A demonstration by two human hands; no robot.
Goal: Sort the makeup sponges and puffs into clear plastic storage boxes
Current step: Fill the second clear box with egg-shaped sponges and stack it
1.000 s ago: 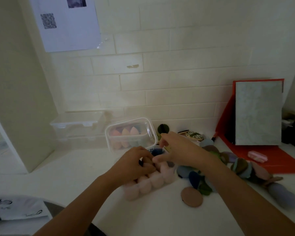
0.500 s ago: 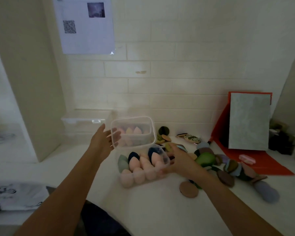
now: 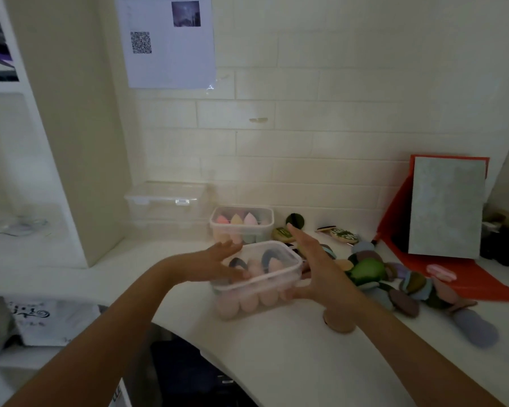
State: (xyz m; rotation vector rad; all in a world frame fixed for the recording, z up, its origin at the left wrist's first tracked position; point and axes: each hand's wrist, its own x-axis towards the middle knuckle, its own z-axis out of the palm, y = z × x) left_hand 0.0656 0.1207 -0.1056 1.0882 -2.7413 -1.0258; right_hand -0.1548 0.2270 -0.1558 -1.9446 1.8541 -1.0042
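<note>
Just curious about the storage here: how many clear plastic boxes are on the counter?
3. A clear plastic box of pink sponges sits between both hands, a smaller clear box of pastel sponges stands behind it, and an empty-looking lidded clear box rests against the wall, left. Others may be hidden.

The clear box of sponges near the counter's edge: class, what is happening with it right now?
A person is fitting a clear lid onto the near box, which is packed with pink sponges. The left hand rests on the lid's left side, and the right hand steadies the box's right side. A second filled box sits behind, and loose puffs lie unsorted to the right.
</note>
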